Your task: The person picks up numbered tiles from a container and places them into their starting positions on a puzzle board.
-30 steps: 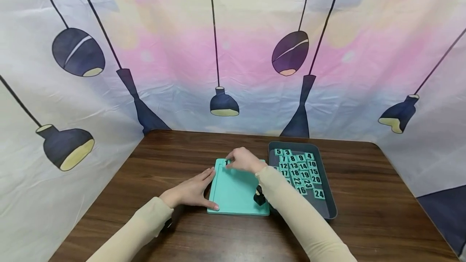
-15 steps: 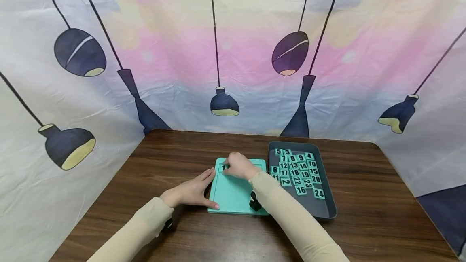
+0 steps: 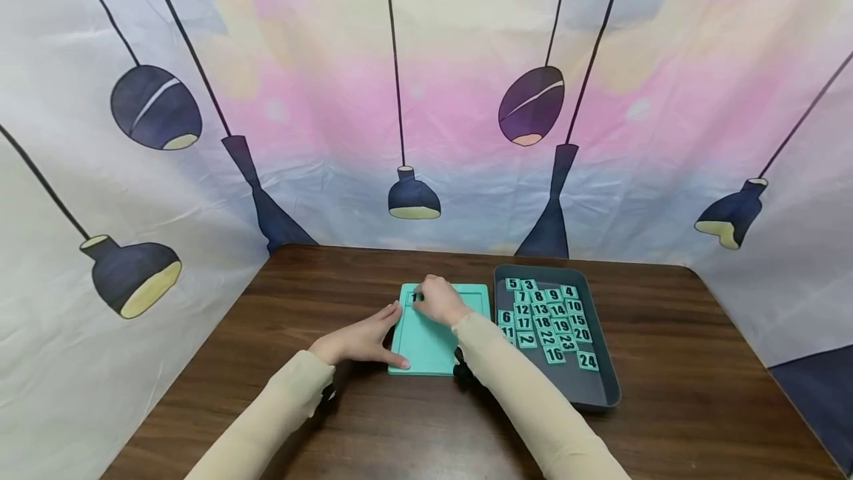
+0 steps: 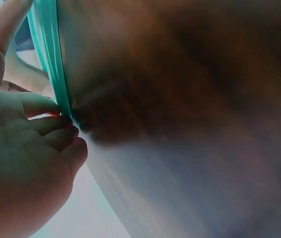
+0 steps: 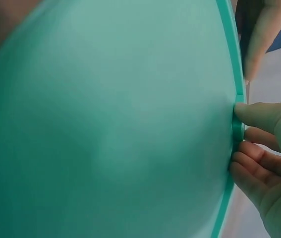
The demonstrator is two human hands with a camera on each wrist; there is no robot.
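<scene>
A flat turquoise board (image 3: 426, 350) with a raised rim lies on the table in front of me. My right hand (image 3: 440, 300) reaches over its far left corner and pinches a small number 1 tile (image 3: 416, 297) there. In the right wrist view, thumb and fingers meet at the tile's edge (image 5: 237, 124) beside the rim; its face is hidden. My left hand (image 3: 363, 339) is spread along the board's left side, thumb at the near left corner. Its fingers (image 4: 56, 134) touch the board's side (image 4: 56, 64) in the left wrist view.
A dark grey tray (image 3: 566, 384) stands just right of the board, holding several loose turquoise number tiles (image 3: 542, 309). My right forearm crosses its near left part. The brown wooden table (image 3: 666, 361) ends at a printed cloth backdrop (image 3: 466, 95).
The board has slid a little away from me, with both hands moving along. My right hand and the number 1 tile have shifted slightly at the far left corner. The camera view has shifted slightly.
</scene>
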